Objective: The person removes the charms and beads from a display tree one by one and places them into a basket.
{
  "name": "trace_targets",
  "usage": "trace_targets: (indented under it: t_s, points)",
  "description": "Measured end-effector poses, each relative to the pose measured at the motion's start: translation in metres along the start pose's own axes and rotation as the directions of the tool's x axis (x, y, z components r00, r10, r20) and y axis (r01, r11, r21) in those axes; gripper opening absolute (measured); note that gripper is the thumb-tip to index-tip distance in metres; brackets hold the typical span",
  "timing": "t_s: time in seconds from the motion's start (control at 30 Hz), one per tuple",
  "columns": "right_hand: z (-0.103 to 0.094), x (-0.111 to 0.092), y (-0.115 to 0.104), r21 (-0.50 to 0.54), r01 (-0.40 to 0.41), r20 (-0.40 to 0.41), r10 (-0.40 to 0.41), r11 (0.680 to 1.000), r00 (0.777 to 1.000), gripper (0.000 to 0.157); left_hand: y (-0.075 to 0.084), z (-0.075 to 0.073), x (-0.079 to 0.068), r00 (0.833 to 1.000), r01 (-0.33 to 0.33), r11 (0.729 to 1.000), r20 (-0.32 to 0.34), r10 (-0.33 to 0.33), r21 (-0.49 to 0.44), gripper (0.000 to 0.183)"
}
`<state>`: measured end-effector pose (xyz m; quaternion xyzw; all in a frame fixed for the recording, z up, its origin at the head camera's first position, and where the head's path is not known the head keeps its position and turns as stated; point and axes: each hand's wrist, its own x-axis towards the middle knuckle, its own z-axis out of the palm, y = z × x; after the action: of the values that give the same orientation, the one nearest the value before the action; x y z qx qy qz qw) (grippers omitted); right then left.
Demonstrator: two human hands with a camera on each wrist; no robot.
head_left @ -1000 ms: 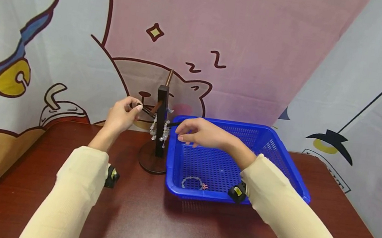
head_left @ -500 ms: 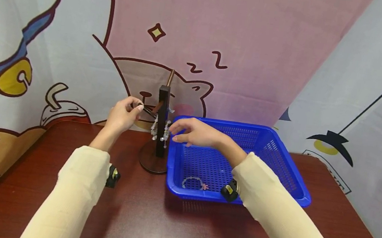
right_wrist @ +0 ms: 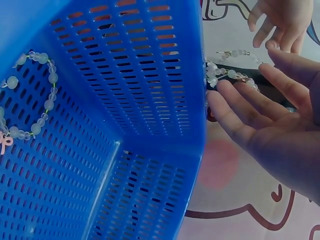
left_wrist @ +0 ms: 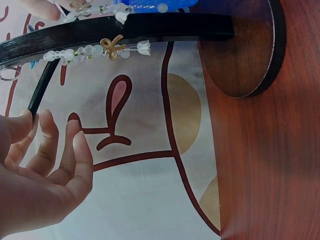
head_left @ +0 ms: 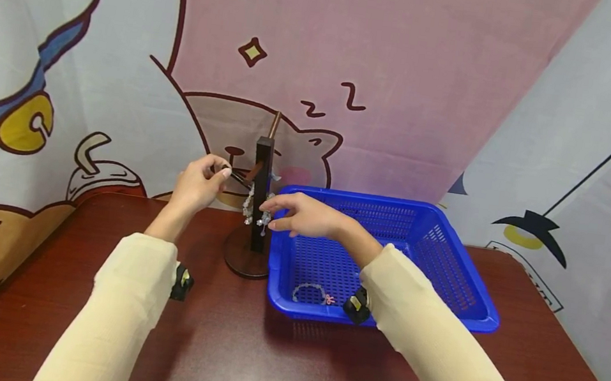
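Note:
A dark jewellery stand (head_left: 265, 154) with a round base stands left of the basket. My left hand (head_left: 199, 184) pinches the end of its thin crossbar (left_wrist: 44, 86) between thumb and fingers. Beaded bracelets hang from the bar on both sides of the post. The left bracelet (left_wrist: 90, 50) has clear and white beads, a gold bow and a white flower charm. My right hand (head_left: 307, 218) reaches over the basket's left rim, its fingers spread and loosely bent. Its fingertips are right at the right-hand bracelet (right_wrist: 240, 77), with the thumb held apart.
A blue perforated plastic basket (head_left: 313, 311) stands close to the stand's right side. Inside, near its front, lies a pale beaded bracelet (right_wrist: 53, 78) with a pink bow. Behind the reddish-brown table (head_left: 215, 346) hangs a printed cartoon cloth (head_left: 410, 101).
My right hand has moved left from over the basket to the bracelet on the stand's right side. The left hand keeps its pinch on the bar.

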<state>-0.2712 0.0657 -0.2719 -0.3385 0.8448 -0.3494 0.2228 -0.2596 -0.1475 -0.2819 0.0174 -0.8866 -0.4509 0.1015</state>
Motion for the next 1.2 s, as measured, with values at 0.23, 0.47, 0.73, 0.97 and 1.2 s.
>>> trace_targets:
  t_s: [0.23,0.47,0.73,0.97,1.2]
  points:
    - [0.003,0.003,0.002,-0.008,-0.021,0.021,0.021,1.0,1.0,0.044,0.0,0.0,0.0,1.0,0.001,1.0,-0.003,-0.001,-0.001,0.021]
    - [0.001,0.0,-0.001,-0.02,-0.044,0.003,0.045,0.999,0.999,0.044,0.001,0.0,0.0,1.0,0.003,1.0,-0.003,-0.003,-0.007,0.021]
    - [-0.005,-0.005,-0.003,0.055,-0.035,-0.044,0.037,0.998,0.998,0.034,0.0,0.0,0.0,1.0,0.008,1.0,0.008,-0.008,-0.012,0.021]
    - [-0.01,-0.011,-0.001,0.107,0.028,-0.151,-0.011,0.994,0.989,0.023,-0.002,0.001,0.0,1.0,-0.008,1.0,-0.009,0.008,0.007,0.021]
    - [-0.015,-0.015,0.001,0.127,0.066,-0.253,-0.032,0.99,0.967,0.017,-0.001,0.002,0.0,1.0,-0.02,1.0,-0.016,0.02,0.016,0.02]
